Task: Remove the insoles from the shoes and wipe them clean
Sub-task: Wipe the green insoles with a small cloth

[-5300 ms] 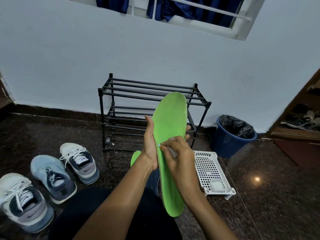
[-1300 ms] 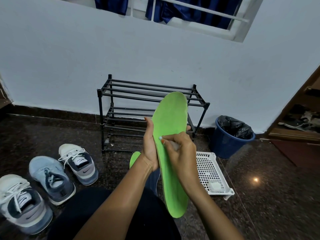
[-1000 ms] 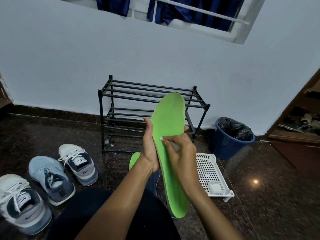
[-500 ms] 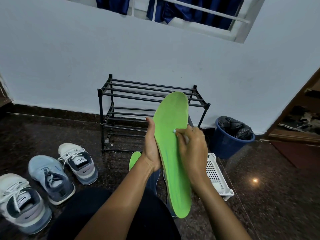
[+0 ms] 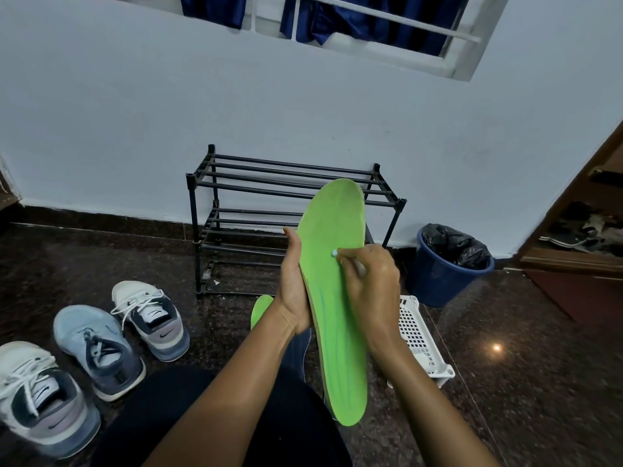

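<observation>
Worn on the head, wide-angled, looking forward and down from close above the lap (image 5: 161, 416) at the lower edge, across the dark floor (image 5: 522, 382) to the shoe rack (image 5: 193, 230) and wall (image 5: 135, 112) higher up.

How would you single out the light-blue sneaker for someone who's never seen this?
Find the black shoe rack against the white wall; left of it, three sneakers lie in a diagonal row on the dark floor. The light-blue sneaker is the middle one. The far white sneaker and near white sneaker have white toes and laces; its upper is blue.
</observation>
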Available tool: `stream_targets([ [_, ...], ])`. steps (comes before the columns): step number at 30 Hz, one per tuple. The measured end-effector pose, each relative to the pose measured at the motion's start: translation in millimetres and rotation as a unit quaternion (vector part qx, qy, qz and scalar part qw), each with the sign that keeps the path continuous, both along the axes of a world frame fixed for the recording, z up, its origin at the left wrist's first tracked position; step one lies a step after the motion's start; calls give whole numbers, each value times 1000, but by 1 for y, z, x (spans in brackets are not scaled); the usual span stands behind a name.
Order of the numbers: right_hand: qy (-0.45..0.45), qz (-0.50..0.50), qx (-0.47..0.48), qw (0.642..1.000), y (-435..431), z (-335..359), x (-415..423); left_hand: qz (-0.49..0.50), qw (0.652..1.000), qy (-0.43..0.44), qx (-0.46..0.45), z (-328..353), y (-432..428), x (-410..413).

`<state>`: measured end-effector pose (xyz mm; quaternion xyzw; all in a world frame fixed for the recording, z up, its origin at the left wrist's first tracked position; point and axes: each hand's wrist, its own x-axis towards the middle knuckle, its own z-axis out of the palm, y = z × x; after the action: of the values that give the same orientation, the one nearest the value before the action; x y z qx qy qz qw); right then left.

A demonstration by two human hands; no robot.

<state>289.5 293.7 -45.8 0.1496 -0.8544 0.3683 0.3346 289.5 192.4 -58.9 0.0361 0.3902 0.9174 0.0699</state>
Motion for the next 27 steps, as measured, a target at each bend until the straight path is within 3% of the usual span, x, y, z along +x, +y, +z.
stream_targets([
  [4,18,-29,-3,999,-4,6,-9,1,1000,-5,-19,-2,-1,-1],
  [12,-8,62,-13,998,-5,-10,11,7,1000,-6,-4,0,-2,0],
  [20,-1,-24,-11,1000,0,2,-14,1,1000,-22,-11,0,-2,0],
  [27,-24,53,-1,998,-3,-10,4,14,1000,-14,11,1,-3,-1],
])
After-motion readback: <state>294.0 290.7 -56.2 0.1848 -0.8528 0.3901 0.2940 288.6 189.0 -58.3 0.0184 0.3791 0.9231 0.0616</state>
